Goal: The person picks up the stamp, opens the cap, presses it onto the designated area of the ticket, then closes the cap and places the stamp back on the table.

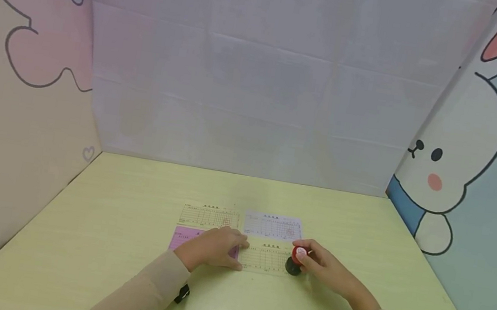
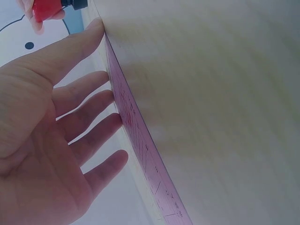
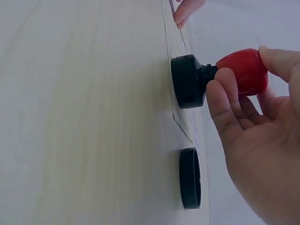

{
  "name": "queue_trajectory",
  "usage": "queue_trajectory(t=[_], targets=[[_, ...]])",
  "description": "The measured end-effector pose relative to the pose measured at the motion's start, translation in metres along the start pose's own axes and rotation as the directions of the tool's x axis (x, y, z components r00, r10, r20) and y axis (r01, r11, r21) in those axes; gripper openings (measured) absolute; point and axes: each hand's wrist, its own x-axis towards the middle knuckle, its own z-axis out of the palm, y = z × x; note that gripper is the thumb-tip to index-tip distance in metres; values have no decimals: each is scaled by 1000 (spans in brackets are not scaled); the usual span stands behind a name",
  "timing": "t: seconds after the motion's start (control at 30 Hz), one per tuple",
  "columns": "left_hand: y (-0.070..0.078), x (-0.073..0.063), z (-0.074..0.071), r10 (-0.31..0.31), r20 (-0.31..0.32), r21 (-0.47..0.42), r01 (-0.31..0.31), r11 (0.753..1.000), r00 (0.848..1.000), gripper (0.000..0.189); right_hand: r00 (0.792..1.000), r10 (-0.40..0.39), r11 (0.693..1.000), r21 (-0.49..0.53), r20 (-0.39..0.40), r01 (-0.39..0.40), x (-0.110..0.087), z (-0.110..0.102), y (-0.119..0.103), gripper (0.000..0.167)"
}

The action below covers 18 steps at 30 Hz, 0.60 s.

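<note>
My right hand [image 1: 327, 268] grips the red handle of a round stamp [image 3: 243, 71] with its thumb and fingers. The stamp's black base [image 3: 186, 82] stands at the right end of the pale yellow printed slip [image 1: 262, 258]. My left hand [image 1: 213, 248] has its fingers spread, with fingertips at the edge between that slip and the purple slip [image 1: 182, 237], which it partly covers. A round black cap [image 3: 190, 178] lies on the table beside the slip in the right wrist view; in the head view it is hidden.
Behind these lie another yellow slip [image 1: 208, 216] and a lilac slip [image 1: 272, 225], each with a faint red mark at its right end. The pale wooden table [image 1: 75, 236] meets a white sheet [image 1: 265, 72] at the back and cartoon-printed panels at both sides.
</note>
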Motion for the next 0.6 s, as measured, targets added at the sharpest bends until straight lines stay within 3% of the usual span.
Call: queue_trajectory(t=[0.6], targets=[[-3,0,1,-3,3,12,3,1000,1000,56,1000,24,999,-40,-17,-24,1,-4,-8,42]])
